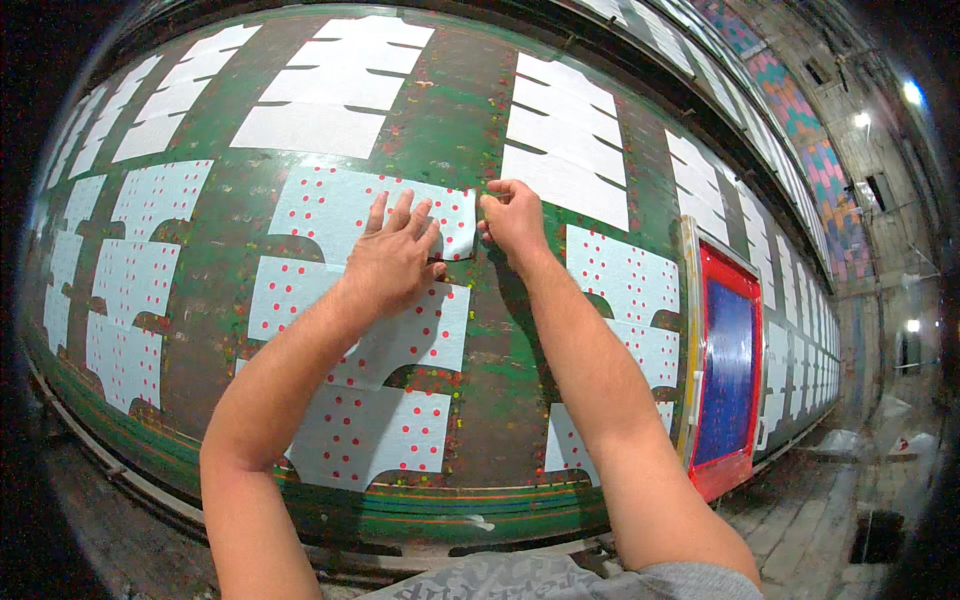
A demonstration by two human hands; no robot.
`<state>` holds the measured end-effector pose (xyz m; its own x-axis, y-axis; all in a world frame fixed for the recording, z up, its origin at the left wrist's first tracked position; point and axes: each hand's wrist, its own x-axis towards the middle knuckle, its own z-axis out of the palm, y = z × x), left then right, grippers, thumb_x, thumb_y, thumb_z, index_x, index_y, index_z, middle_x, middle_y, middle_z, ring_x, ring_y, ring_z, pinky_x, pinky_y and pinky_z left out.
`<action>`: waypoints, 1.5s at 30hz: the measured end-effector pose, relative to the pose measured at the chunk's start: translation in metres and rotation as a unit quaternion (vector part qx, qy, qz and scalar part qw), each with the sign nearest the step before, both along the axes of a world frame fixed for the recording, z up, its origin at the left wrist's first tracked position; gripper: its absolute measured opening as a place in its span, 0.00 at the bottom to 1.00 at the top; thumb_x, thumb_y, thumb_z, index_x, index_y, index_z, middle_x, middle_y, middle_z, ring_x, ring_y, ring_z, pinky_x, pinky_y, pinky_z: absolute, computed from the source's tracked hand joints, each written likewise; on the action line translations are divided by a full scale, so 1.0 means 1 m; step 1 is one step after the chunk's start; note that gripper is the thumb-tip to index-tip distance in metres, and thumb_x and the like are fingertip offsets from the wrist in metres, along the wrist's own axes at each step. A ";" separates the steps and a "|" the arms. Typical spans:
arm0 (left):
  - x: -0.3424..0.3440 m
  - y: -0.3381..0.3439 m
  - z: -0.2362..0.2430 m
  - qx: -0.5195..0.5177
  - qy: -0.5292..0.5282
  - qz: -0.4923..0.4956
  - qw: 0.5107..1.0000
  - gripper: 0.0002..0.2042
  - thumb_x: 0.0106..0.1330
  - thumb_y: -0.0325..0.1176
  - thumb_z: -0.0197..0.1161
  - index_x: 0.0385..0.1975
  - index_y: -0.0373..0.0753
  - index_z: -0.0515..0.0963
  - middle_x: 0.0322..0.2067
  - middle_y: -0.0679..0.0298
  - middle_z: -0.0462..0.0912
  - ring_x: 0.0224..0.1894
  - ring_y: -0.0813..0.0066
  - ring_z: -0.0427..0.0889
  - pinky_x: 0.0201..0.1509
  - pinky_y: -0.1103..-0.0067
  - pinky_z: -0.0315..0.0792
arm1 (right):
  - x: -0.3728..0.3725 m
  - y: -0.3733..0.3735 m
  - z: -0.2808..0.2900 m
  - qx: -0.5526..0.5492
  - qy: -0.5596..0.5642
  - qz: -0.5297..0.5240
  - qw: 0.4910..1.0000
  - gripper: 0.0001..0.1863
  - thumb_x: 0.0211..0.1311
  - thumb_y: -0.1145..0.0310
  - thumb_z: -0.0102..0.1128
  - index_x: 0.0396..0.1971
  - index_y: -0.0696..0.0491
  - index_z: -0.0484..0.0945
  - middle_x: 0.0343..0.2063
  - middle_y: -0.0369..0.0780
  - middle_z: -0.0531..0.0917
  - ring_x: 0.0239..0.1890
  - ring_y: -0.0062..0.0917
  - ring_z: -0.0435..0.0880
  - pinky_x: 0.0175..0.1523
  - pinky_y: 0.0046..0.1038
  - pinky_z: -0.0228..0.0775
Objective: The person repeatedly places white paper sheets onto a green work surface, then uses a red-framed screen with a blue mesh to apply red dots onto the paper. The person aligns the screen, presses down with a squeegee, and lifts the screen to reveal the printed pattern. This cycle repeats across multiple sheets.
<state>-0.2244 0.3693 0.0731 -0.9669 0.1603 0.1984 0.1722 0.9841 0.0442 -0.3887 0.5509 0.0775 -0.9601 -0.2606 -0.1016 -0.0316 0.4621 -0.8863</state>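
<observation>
A light blue fabric piece with red dots (pixel 335 205) lies on the green and brown table, its right edge slightly raised. My left hand (pixel 395 250) rests on it with fingers spread, near its right end. Just beyond that edge, my right hand (pixel 512 222) is closed in a pinch; whether anything is between the fingertips is too small to tell. Closer to me, more dotted light blue pieces (pixel 372 430) lie flat in a column, partly covered by my left forearm's shadow.
White fabric pieces (pixel 565 130) lie in columns on the table's far half. Further dotted pieces (pixel 625 275) lie to the right and left. A red-framed printing screen with a blue mesh (pixel 728 370) stands on the table at right. Another long table runs beyond the far edge.
</observation>
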 end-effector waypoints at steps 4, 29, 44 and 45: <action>-0.001 0.013 0.009 0.007 -0.015 -0.008 1.000 0.31 0.78 0.56 0.62 0.73 0.44 0.76 0.80 0.54 0.65 0.87 0.50 0.51 0.89 0.48 0.33 | 0.015 0.032 0.004 0.076 0.132 -0.004 0.988 0.19 0.69 0.70 0.68 0.57 0.61 0.83 0.40 0.45 0.90 0.33 0.25 0.90 0.40 0.31 0.83; 0.007 0.019 0.027 0.052 -0.073 0.020 0.996 0.31 0.75 0.42 0.63 0.78 0.45 0.70 0.84 0.49 0.56 0.88 0.43 0.45 0.88 0.47 0.37 | 0.069 0.046 0.029 -0.069 -0.344 0.075 0.933 0.29 0.70 0.82 0.59 0.71 0.58 0.74 0.34 0.45 0.86 0.24 0.28 0.84 0.25 0.31 0.76; 0.008 0.077 0.048 0.050 -0.128 0.011 0.990 0.31 0.78 0.48 0.61 0.77 0.41 0.71 0.84 0.46 0.55 0.88 0.43 0.44 0.89 0.45 0.37 | 0.234 0.258 0.097 0.028 -0.103 0.117 0.987 0.15 0.70 0.79 0.63 0.55 0.59 0.85 0.37 0.38 0.89 0.36 0.18 0.86 0.43 0.27 0.82; 0.008 0.087 0.052 0.054 -0.105 0.013 0.993 0.32 0.78 0.48 0.62 0.78 0.40 0.70 0.84 0.48 0.55 0.88 0.44 0.44 0.89 0.46 0.36 | 0.252 0.282 0.102 -0.010 -0.092 0.102 0.990 0.16 0.70 0.78 0.65 0.56 0.57 0.86 0.36 0.38 0.89 0.36 0.19 0.86 0.45 0.27 0.81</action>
